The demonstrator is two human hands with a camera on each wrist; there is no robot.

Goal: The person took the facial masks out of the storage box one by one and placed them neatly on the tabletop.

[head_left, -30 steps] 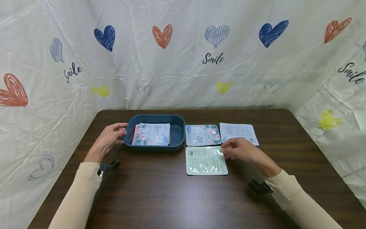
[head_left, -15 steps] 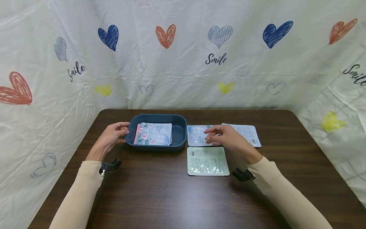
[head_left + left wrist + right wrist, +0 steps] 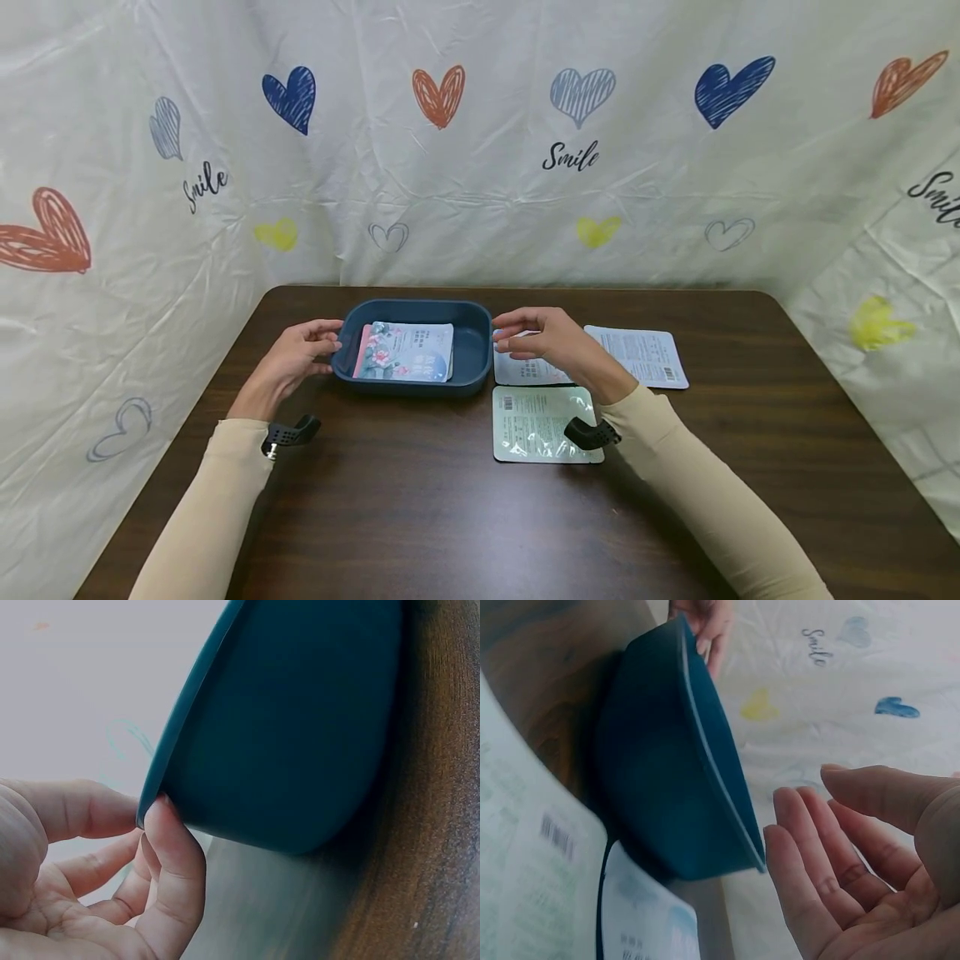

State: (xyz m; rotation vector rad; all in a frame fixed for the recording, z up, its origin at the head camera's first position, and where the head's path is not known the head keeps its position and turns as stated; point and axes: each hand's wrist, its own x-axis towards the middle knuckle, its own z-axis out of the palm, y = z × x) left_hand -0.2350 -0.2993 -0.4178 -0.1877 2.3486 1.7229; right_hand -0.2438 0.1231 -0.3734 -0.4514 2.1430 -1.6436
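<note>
A dark blue rectangular plastic bin (image 3: 474, 343) stands near the back of the table. My left hand (image 3: 288, 360) pinches its left rim between thumb and finger, as the left wrist view shows at the rim (image 3: 180, 724). Just off the bin's right end is my right hand (image 3: 551, 343), fingers slightly bent and spread from the thumb; in the right wrist view a fingertip comes close to the rim, and contact is unclear. Inside the bin lies a blue floral face-mask packet (image 3: 412, 354), with a pink packet (image 3: 360, 354) showing beneath it.
On the brown table (image 3: 390, 492), right of the bin, a blue floral packet (image 3: 528, 373) lies partly under my right hand. A light blue packet (image 3: 647, 357) is farther right, a pale green packet (image 3: 536, 417) in front. A white heart-printed sheet (image 3: 480, 167) hangs behind.
My right hand has left the pale green packet and moved left over the blue floral packet to the bin's right end. The left hand has stayed at the bin's left rim.
</note>
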